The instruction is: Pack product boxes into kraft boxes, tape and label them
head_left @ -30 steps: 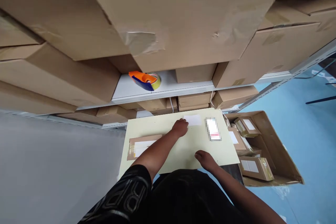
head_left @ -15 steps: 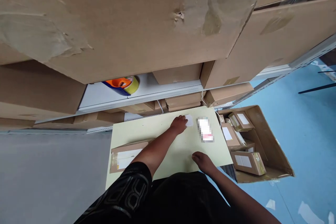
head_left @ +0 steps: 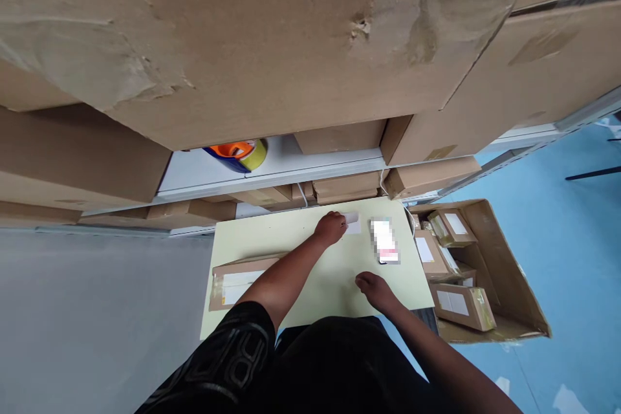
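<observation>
While the slip at 1 o'clock on the table is pinched in the fingers of the left hand, creasing is best avoided by a light hold, though finger closure on the right hand, at 5 o'clock, cannot be told.

My sleeve was black with grey outlined lettering. Slip was white, table pale cream, blurred phone white with a pink band. Parcel was brown with a white label. Tape dispenser was orange and dark blue, its roll yellow. Floor was blue
</observation>
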`<state>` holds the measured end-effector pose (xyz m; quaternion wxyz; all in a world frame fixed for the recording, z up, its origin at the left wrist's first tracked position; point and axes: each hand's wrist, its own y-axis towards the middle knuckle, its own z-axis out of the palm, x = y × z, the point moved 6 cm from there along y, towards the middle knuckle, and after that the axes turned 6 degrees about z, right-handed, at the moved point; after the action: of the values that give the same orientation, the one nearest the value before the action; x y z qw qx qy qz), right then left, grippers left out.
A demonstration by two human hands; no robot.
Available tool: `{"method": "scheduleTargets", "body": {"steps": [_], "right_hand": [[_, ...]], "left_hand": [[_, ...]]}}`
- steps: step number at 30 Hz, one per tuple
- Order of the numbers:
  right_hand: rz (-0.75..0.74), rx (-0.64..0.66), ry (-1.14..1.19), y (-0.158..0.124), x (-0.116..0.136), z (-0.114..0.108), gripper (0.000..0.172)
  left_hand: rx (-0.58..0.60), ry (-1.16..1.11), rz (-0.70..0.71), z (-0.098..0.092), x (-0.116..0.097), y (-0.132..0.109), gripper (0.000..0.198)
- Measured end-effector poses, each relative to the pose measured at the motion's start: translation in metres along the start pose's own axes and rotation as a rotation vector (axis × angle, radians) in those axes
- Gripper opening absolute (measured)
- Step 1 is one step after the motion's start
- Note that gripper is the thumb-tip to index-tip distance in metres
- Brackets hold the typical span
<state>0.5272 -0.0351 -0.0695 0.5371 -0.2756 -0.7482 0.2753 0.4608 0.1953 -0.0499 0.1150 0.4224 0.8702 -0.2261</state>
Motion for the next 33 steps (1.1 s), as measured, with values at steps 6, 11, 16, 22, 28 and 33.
{"method": "scheduleTargets", "body": {"steps": [6, 11, 16, 22, 28, 33], "right_hand": [[-0.081, -0.075, -0.13, 0.015, 0.032, -0.009, 0.035], [-0.277, -0.248, -0.401, 0.047, 0.085, -0.013, 0.035], [-0.318, -0.336, -0.711, 0.095, 0.13, -0.001, 0.051], [-0.249, -0.326, -0.89, 0.131, 0.141, 0.018, 0.063], [-0.269, -0.396, -0.927, 0.139, 0.13, 0.022, 0.062], [-0.307, -0.406, -0.938, 0.141, 0.123, 0.024, 0.064]], "left_hand": [[-0.156, -0.183, -0.309, -0.029, 0.025, -0.043, 0.012], [-0.264, -0.416, -0.483, -0.049, 0.058, -0.079, 0.024], [-0.284, -0.468, -0.531, -0.058, 0.078, -0.088, 0.022], [-0.179, -0.647, -0.601, -0.042, 0.085, -0.078, 0.031], [-0.115, -0.671, -0.65, -0.033, 0.092, -0.071, 0.032], [-0.027, -0.567, -0.715, -0.033, 0.104, -0.079, 0.024]]}}
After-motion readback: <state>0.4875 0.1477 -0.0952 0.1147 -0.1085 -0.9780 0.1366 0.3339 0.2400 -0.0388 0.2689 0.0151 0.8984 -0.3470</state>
